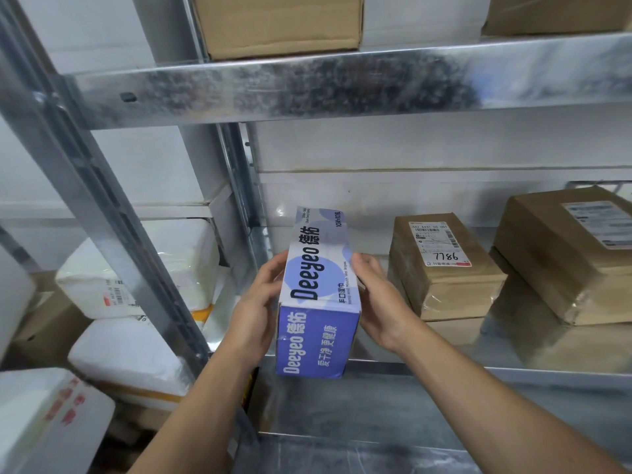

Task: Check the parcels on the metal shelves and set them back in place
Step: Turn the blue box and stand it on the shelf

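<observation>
A long blue and white Deeyeo wipes box [318, 289] lies lengthwise at the left end of the middle metal shelf [444, 371], its near end over the shelf's front edge. My left hand [258, 309] grips its left side with curled fingers. My right hand [379, 299] grips its right side, thumb on the top edge. To the right stands a brown taped parcel [444, 268] with a label marked 7786, and further right a larger brown parcel [574, 254].
The upper shelf beam [342, 87] runs across above, carrying two cardboard boxes [277, 23]. A slanted metal upright [102, 206] stands at the left. Behind it are stacked white wrapped parcels [143, 268]. A lower shelf [376, 453] shows below.
</observation>
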The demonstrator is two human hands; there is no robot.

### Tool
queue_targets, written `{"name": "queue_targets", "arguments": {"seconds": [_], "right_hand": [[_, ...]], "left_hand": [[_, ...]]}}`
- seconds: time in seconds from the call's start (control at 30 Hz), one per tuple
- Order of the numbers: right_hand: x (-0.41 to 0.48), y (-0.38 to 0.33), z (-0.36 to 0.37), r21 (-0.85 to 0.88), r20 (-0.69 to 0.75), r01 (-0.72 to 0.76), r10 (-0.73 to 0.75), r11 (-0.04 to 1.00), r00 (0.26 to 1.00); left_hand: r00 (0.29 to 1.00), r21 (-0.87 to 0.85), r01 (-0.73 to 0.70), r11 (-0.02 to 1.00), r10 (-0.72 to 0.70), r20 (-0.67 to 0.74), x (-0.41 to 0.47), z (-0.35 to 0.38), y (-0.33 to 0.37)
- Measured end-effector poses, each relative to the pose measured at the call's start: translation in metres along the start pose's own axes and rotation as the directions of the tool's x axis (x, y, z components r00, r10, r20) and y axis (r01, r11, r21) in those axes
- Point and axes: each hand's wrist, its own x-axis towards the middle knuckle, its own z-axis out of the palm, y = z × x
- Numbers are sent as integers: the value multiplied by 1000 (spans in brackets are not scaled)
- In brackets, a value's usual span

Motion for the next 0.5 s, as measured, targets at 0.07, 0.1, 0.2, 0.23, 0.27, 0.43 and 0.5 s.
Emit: {"name": "queue_targets", "arguments": {"seconds": [0.07, 0.1, 0.2, 0.23, 0.27, 0.43, 0.5], "right_hand": [[1, -1, 2, 41, -29, -6, 7, 999, 1000], [2, -2, 2, 57, -44, -1, 3, 998, 999], [5, -9, 0, 133, -94, -33, 46, 991, 995], [6, -12, 0, 185, -83, -54, 70, 981, 994], [5, -14, 0, 246, -64, -82, 101, 966, 993], [4, -16, -7, 389, -2, -106, 116, 915, 993], [2, -14, -7, 392, 4, -108, 115, 914, 993]], "left_hand": [[1000, 25, 10, 1000, -10, -2, 3, -2, -1], [1000, 34, 13, 999, -13, -24, 4, -2, -2], [994, 51, 13, 999, -8, -105, 7, -3, -6], [990, 41, 18, 999, -12, -142, 8, -2, -8], [984, 23, 28, 999, -23, -177, 8, -3, -8], [956, -119, 138, 983, -164, -245, 9, -3, -6], [948, -147, 219, 964, -246, -200, 4, -2, -2]]}}
